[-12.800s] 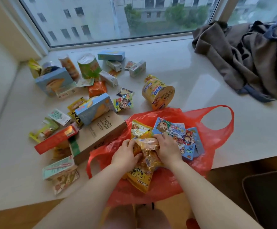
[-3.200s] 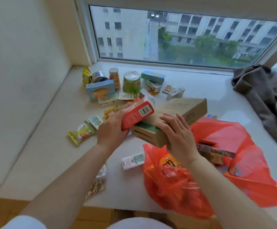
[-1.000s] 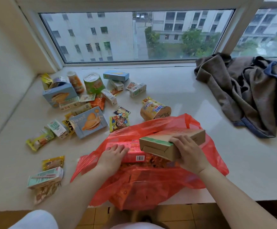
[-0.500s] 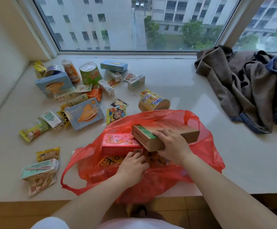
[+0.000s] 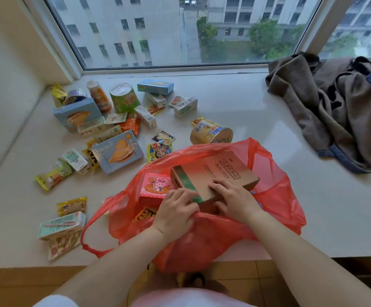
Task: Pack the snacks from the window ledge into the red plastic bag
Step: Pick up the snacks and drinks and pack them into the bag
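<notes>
1. Head view: a thin red plastic bag (image 5: 275, 196) is being kept open at the front edge of the pale stone window ledge (image 5: 235, 111), with part of it hanging over the edge.
2. A flat brown cardboard box with a green stripe (image 5: 213, 171) is being held inside the bag's mouth, tilted, just beside a pink box printed with a rabbit (image 5: 155, 185) that is lying in the bag.
3. The brown box is being gripped by the right hand (image 5: 235, 200), whose fingers are curled over its near end.
4. The near corner of the box is being touched by the left hand (image 5: 175, 213); the fingers are bent, but whether they are pinching the box or the bag's rim cannot be told.
5. Many snacks are lying on the ledge left of the bag: a light blue box picturing a sandwich biscuit (image 5: 117, 151), a green cylindrical tub (image 5: 124, 98) and a yellow round cup (image 5: 211, 135) among them.
6. A crumpled brown cloth (image 5: 335, 111) is lying at the right, well apart from the bag.
</notes>
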Demonstrator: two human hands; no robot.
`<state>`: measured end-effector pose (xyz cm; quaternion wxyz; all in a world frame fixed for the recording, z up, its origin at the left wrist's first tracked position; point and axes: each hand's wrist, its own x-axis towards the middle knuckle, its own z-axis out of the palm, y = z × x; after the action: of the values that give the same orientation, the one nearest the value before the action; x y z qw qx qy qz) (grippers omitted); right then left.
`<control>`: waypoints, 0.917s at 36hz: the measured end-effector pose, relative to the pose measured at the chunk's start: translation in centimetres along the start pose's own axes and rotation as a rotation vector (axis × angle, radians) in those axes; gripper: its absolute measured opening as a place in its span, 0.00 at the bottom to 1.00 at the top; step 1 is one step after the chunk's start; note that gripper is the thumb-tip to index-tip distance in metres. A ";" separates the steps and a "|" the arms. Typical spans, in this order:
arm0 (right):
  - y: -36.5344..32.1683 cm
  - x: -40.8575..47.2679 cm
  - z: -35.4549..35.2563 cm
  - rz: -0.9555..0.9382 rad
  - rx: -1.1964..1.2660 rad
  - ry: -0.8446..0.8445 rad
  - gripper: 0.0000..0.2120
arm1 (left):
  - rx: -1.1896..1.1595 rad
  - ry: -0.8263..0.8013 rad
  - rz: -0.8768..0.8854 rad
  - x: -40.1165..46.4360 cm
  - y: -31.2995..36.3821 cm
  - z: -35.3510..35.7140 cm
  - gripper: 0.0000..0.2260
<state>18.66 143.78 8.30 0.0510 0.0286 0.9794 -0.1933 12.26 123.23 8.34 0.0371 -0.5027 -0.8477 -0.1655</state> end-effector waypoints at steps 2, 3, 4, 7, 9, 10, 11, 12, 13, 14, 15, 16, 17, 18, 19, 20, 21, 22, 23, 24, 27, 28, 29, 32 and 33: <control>0.7 -0.4 -0.3 0.010 -0.006 0.013 0.22 | -0.011 -0.174 -0.163 1.3 0.5 -0.4 0.06; 1.1 -0.6 -0.4 0.031 0.009 0.037 0.19 | -0.038 -0.261 -0.235 2.0 0.9 -0.7 0.07; 1.6 -0.7 -0.5 0.067 0.036 0.079 0.15 | -0.071 -0.336 -0.288 2.5 1.1 -0.9 0.08; 3.0 -0.9 -0.8 0.291 0.107 0.216 0.11 | -0.065 -0.474 -0.302 3.6 1.3 -0.9 0.08; 4.2 -0.8 -1.2 0.514 0.138 0.245 0.16 | -0.055 -0.557 -0.274 4.0 1.4 -1.1 0.08; 4.9 -0.8 -1.4 0.612 0.132 0.216 0.18 | -0.043 -0.602 -0.254 4.1 1.3 -1.2 0.08; 5.6 -1.0 -1.5 0.677 0.101 0.155 0.21 | -0.029 -0.646 -0.226 4.2 1.3 -1.3 0.07; 6.2 -1.2 -1.5 0.705 0.051 0.070 0.23 | -0.016 -0.689 -0.197 4.3 1.3 -1.6 0.07; 6.7 -1.5 -1.6 0.697 -0.028 -0.011 0.25 | -0.011 -0.729 -0.170 4.4 1.3 -1.8 0.07; 7.1 -1.7 -1.5 0.666 -0.122 -0.077 0.26 | -0.009 -0.759 -0.147 4.4 1.3 -1.9 0.06; 7.3 -1.8 -1.5 0.632 -0.211 -0.120 0.26 | -0.005 -0.785 -0.126 4.5 1.3 -2.1 0.06; 7.5 -1.8 -1.7 0.610 -0.290 -0.141 0.25 | -0.002 -0.811 -0.110 4.6 1.3 -2.2 0.06; 7.6 -1.7 -2.0 0.604 -0.349 -0.141 0.23 | -0.001 -0.835 -0.100 4.7 1.4 -2.3 0.06; 7.7 -1.6 -2.3 0.615 -0.400 -0.141 0.22 | -0.003 -0.858 -0.094 4.8 1.5 -2.4 0.06; 7.8 -1.5 -2.6 0.635 -0.432 -0.138 0.20 | -0.002 -0.883 -0.089 5.0 1.6 -2.5 0.06; 7.9 -1.6 -2.8 0.658 -0.453 -0.143 0.19 | 0.003 -0.909 -0.085 5.2 1.8 -2.6 0.06; 7.9 -1.8 -3.2 0.682 -0.469 -0.161 0.18 | 0.012 -0.934 -0.082 5.4 1.9 -2.7 0.07; 8.0 -2.1 -3.6 0.701 -0.482 -0.200 0.17 | 0.023 -0.955 -0.079 5.6 2.1 -2.8 0.07; 8.2 -2.5 -4.0 0.710 -0.500 -0.248 0.16 | 0.035 -0.969 -0.077 5.8 2.2 -2.8 0.08; 8.4 -2.9 -4.4 0.722 -0.512 -0.287 0.15 | 0.045 -0.979 -0.073 6.0 2.4 -2.9 0.08; 10.0 -4.0 -5.6 0.780 -0.353 -0.153 0.13 | 0.073 -0.991 -0.068 6.3 2.6 -2.8 0.09; 10.5 -4.4 -6.2 0.832 -0.211 -0.037 0.13 | 0.082 -0.996 -0.062 6.4 2.6 -2.8 0.10; 11.2 -4.8 -6.9 0.894 -0.043 0.107 0.13 | 0.090 -1.004 -0.055 6.5 2.6 -2.7 0.10; 13.6 -5.7 -9.0 1.120 0.460 0.481 0.20 | 0.119 -1.051 -0.032 6.5 2.8 -2.6 0.12; 14.5 -5.9 -9.3 1.179 0.571 0.570 0.24 | 0.123 -1.065 -0.026 6.4 2.8 -2.5 0.13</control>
<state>24.80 160.54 12.09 -0.1205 0.6149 0.6873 -0.3675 11.29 129.04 12.85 -0.3707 -0.5032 -0.7636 0.1619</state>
